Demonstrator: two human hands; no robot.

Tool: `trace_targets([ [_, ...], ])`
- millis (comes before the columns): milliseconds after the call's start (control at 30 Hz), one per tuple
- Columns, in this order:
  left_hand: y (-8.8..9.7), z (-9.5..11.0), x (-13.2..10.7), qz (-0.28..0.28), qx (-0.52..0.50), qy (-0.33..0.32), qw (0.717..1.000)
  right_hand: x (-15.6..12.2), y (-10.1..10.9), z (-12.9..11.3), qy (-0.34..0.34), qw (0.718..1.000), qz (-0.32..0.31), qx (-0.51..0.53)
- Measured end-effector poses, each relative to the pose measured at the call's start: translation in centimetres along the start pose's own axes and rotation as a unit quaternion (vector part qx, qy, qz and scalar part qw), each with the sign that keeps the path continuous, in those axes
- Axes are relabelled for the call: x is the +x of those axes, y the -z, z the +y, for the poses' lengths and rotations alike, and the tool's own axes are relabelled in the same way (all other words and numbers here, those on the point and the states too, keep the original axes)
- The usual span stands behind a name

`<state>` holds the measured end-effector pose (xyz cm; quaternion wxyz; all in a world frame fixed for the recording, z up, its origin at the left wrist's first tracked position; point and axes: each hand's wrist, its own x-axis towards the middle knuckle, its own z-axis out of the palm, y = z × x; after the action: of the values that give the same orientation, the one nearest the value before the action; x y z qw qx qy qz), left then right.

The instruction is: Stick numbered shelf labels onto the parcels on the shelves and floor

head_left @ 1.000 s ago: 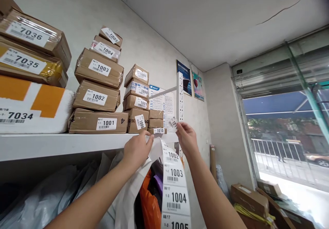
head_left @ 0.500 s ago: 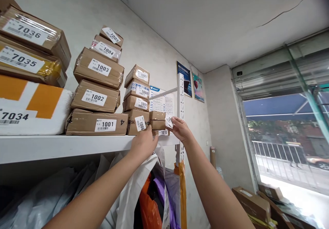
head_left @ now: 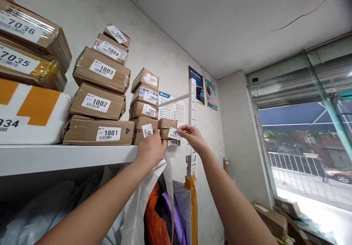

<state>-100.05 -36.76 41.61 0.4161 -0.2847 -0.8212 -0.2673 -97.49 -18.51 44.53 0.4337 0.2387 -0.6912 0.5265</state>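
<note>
My right hand (head_left: 192,138) pinches the right edge of a white number label (head_left: 173,132), which lies against the front of a small brown box (head_left: 164,134). Another small box (head_left: 168,123) rests on top of that one, and a box labelled 1010 (head_left: 173,142) is underneath. My left hand (head_left: 150,147) is closed, its fingertips by the left side of the small boxes. From it hangs a long pale label strip (head_left: 169,186), with a bit of printed number showing below the palm. The left hand partly covers the label on the 1006 box (head_left: 139,127).
Numbered parcels such as box 1001 (head_left: 82,131) stand stacked along the white shelf (head_left: 90,156). A perforated white post (head_left: 193,116) rises at its right end. Bagged parcels (head_left: 156,215) fill the space below. More cartons (head_left: 271,219) lie at lower right near the window.
My right hand has brought the label left and down onto the small box front, turning it from tilted to nearly level. The left hand has shifted slightly left. The view has moved a little.
</note>
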Motion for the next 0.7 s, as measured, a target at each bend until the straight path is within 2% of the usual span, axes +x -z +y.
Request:
trace_targets([
  [233, -0.4, 0.0, 0.4, -0.008, -0.003, -0.010, 1.000, 0.4, -1.3, 1.5, 0.048, 0.992, 0.017, -0.113],
  [400, -0.4, 0.2, 0.4, -0.007, 0.000, -0.015, 1.000, -0.2, -1.9, 2.4, 0.100, 0.976, 0.077, -0.180],
  [500, -0.5, 0.3, 0.5, -0.012, -0.010, -0.015, 1.000, -0.4, -2.1, 2.6, 0.103, 0.971, 0.100, -0.188],
  [700, -0.7, 0.2, 0.5, 0.003, -0.026, -0.026, 0.999, -0.6, -2.2, 2.7, 0.100, 0.976, 0.098, -0.168],
])
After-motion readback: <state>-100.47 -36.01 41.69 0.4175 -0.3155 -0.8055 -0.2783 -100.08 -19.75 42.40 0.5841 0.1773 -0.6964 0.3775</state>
